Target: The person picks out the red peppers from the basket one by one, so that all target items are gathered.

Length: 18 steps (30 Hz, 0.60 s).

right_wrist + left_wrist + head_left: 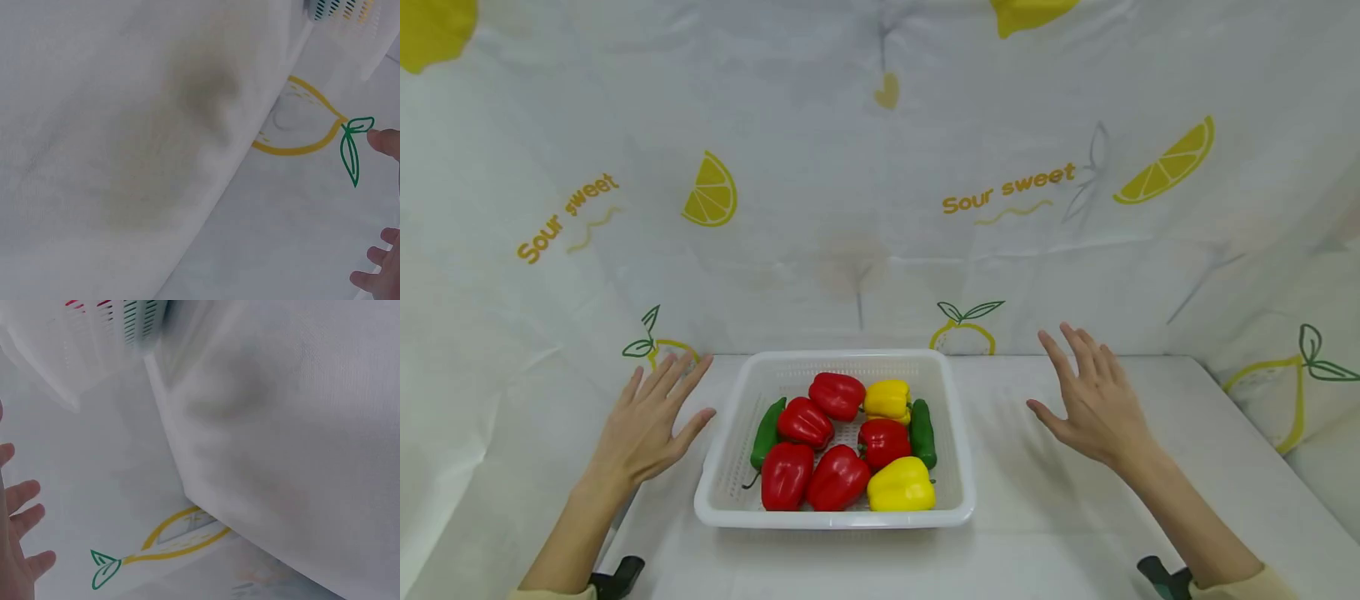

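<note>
A white plastic basket [835, 520] stands on the table between my hands. In it lie several red bell peppers [839, 477], a yellow bell pepper [902, 485] at the front right, more yellow [887, 398] at the back, and two green peppers, one long green pepper [767, 433] by the left wall and another green pepper [922, 434] by the right. My left hand [651, 421] hovers left of the basket, fingers spread, holding nothing. On the other side, my right hand [1093, 400] is raised over the table with its fingers spread, farther from the basket and also holding nothing.
The white table [1030, 533] runs back to a white curtain [820, 208] printed with lemons and lettering. At the right, the table's edge slants toward a fold of the same cloth. A black strap piece [617, 577] shows at the left wrist.
</note>
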Motion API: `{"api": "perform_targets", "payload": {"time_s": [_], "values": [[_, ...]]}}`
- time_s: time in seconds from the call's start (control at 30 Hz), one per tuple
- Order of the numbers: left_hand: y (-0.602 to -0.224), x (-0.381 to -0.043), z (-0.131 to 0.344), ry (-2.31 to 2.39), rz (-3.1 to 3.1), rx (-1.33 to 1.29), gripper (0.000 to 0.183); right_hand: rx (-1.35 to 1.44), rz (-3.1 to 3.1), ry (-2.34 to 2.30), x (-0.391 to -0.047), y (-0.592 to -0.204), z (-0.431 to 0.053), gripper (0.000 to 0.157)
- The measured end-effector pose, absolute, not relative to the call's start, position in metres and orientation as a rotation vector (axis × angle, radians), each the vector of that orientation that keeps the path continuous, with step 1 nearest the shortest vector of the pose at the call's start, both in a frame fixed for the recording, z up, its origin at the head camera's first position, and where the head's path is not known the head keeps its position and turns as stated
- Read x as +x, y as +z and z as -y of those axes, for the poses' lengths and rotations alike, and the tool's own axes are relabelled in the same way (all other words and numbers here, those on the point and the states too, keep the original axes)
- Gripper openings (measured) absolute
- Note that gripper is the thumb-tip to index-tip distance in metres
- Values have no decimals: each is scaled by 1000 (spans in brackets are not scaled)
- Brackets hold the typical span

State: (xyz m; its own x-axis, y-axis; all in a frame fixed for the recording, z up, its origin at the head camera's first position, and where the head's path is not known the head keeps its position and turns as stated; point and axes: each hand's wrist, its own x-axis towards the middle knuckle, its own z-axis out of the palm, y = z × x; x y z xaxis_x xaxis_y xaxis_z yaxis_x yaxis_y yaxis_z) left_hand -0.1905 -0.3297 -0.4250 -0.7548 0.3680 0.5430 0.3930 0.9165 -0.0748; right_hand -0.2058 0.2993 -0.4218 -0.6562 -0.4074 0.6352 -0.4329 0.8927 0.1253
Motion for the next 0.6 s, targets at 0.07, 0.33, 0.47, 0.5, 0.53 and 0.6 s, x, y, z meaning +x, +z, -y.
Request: {"api": "perform_targets", "payload": {"time_s": [0.07, 0.33, 0.47, 0.5, 0.53, 0.6], "values": [[-425, -190, 328, -110, 2510, -543, 71, 620, 2378, 64, -205, -420, -297, 83], [-420, -175, 320, -358, 2679, -483, 66, 651, 2466, 306, -200, -418, -276, 87], [-417, -168, 316, -426, 2782, -469, 64, 689, 2470, 446, -198, -415, -264, 80], [-417, -167, 315, -442, 2799, -465, 63, 697, 2470, 465, -198, -414, -261, 79], [-417, -165, 314, -462, 2814, -460, 63, 707, 2469, 476, -198, -413, -257, 78], [-418, -162, 314, -513, 2838, -443, 61, 725, 2473, 495, -197, -413, -251, 76]]}}
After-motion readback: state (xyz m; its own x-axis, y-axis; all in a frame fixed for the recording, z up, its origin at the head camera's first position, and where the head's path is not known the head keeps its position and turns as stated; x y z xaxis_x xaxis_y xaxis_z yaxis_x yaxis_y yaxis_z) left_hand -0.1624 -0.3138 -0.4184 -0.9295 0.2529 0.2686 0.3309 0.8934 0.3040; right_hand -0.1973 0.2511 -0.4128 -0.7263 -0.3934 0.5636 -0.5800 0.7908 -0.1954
